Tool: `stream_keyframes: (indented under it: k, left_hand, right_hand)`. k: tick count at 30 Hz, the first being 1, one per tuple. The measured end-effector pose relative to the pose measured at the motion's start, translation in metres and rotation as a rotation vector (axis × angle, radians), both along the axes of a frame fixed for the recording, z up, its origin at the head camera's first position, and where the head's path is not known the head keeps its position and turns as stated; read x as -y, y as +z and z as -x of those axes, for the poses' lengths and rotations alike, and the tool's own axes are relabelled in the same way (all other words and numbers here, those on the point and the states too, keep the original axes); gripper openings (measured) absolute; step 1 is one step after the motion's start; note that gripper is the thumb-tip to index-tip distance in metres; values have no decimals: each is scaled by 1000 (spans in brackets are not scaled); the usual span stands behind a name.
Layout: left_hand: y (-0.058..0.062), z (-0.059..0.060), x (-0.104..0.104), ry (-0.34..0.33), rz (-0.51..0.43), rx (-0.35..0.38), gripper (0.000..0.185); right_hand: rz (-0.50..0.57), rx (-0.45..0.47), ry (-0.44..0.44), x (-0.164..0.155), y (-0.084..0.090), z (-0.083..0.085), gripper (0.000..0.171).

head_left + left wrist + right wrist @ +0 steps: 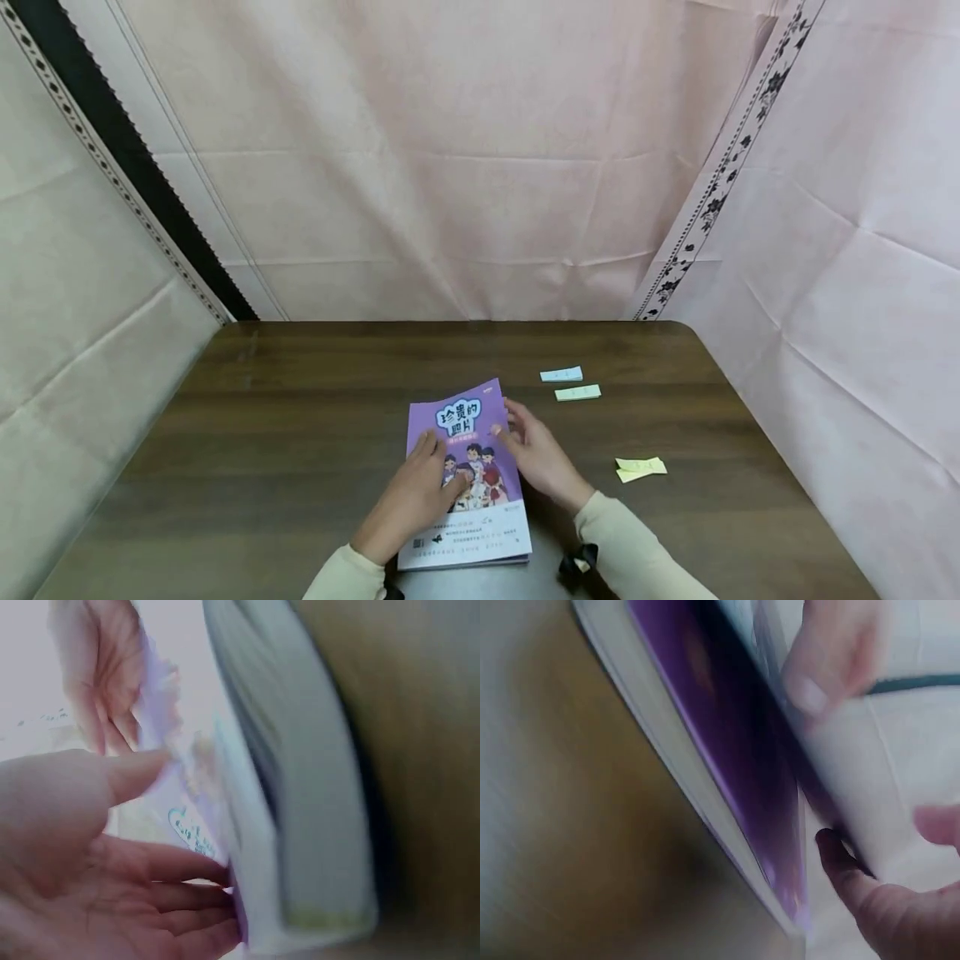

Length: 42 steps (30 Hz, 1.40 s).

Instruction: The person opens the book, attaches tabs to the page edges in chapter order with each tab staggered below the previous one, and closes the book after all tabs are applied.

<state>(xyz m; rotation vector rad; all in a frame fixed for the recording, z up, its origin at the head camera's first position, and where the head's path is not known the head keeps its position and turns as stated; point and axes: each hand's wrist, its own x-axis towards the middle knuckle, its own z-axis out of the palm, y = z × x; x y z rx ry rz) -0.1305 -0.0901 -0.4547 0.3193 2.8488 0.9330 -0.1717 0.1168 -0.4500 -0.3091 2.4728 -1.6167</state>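
A purple and white book (480, 533) lies on the table, with cartoon children and a white title bubble on its front. My left hand (412, 498) rests on the left part of the cover, its thumb pointing right across the picture. At the upper right edge my right hand (543, 457) holds the cover, thumb on top and fingers behind. In the right wrist view the lifted cover stands apart from a purple surface (712, 742) over the page edges. The book's thick edge (315, 787) appears blurred in the left wrist view.
Blue paper strips (561, 374) and green ones (577, 392) lie beyond the book to the right. Yellow strips (640, 468) sit nearer, right of my right hand. Pale cloth curtains (450, 208) surround the dark wooden table (262, 467) at the back and sides.
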Motion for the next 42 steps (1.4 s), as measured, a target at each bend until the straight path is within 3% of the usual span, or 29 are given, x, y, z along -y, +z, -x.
stream_keyframes:
  k: [5,12,16,24,29,33,37,39,42]
  left_hand:
    - [1,2,3,94,-253,66,75]
    - [9,8,0,171,-513,161,79]
    - [10,8,0,182,-606,193,82]
    - [9,8,3,243,-738,209,46]
    - [15,10,5,249,-798,253,45]
    - [20,11,9,292,-970,343,46]
    - [22,15,21,352,-1157,422,41]
    - [23,18,32,331,-1190,465,35]
    - [22,24,57,215,-1151,516,31]
  right_hand:
    - [49,25,117,10,1,-32,61]
    - [-40,-175,253,29,-6,-53,59]
    - [-79,-220,343,36,-11,-59,61]
    - [-140,-230,382,34,-12,-63,58]
    - [-150,-187,337,28,-12,-60,59]
    - [-179,-172,309,22,-12,-56,60]
    - [-311,-187,306,12,-8,-50,62]
    - [-414,-174,318,6,-6,-47,66]
    - [-537,-161,378,-2,-6,-43,78]
